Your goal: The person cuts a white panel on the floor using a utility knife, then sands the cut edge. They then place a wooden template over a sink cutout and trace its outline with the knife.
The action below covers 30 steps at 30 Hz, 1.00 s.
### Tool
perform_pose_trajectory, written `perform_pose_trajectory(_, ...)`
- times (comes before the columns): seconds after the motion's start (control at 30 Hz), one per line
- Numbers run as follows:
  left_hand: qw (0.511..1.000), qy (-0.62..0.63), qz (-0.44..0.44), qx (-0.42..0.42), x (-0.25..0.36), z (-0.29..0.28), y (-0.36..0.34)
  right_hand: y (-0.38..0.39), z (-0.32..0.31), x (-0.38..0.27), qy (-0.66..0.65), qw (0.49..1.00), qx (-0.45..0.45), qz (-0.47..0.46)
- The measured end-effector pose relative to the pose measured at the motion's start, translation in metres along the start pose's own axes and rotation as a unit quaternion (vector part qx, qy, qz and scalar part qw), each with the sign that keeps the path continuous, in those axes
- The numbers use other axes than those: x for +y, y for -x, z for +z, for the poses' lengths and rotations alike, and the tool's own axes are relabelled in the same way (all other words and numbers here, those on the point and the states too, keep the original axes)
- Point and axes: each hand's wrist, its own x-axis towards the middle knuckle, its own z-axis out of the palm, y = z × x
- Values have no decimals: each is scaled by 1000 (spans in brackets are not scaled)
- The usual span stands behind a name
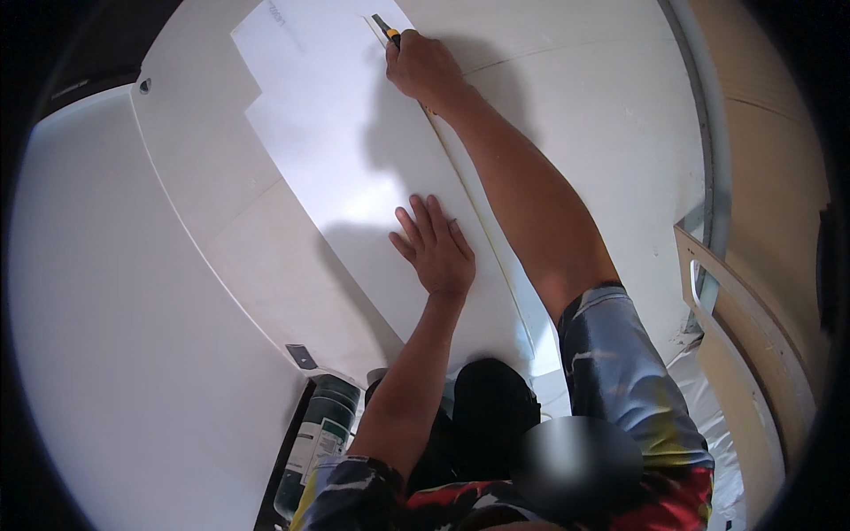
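Note:
A long white sheet (pixel 328 133) with a notched left edge lies on the pale surface (pixel 611 115). My left hand (pixel 436 252) rests flat on it with the fingers spread, near the sheet's right side. At the far end, my right hand (pixel 425 66) is closed round a yellow-and-black utility knife (pixel 390 34), its narrow tip pointing away from me. A thin yellowish line (pixel 474 196) runs lengthwise beside the sheet's right side, passing under my right hand. I cannot tell whether the tip touches the sheet.
A smooth white panel (pixel 115 292) curves along the left. Near my left forearm stands a dark green cylinder (pixel 332 403) with a label. On the right, a wooden board (pixel 739 372) with a slot leans by the surface's edge, above crumpled clear plastic (pixel 719 434).

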Motion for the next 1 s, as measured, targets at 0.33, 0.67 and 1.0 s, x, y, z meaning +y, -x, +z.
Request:
perform_pose_trajectory(0.33, 1000, 13, -1, 5, -6, 6, 4, -29, -2, -15, 47, 998, -41, -16)
perform_pose_trajectory(0.67, 1000, 0, -1, -19, -4, 5, 1, -32, 3, -10, -3, 995, -61, 81)
perform_pose_trajectory(1.0, 1000, 3, 4, -11, -7, 6, 4, -29, 3, -9, -2, 994, -80, 69)
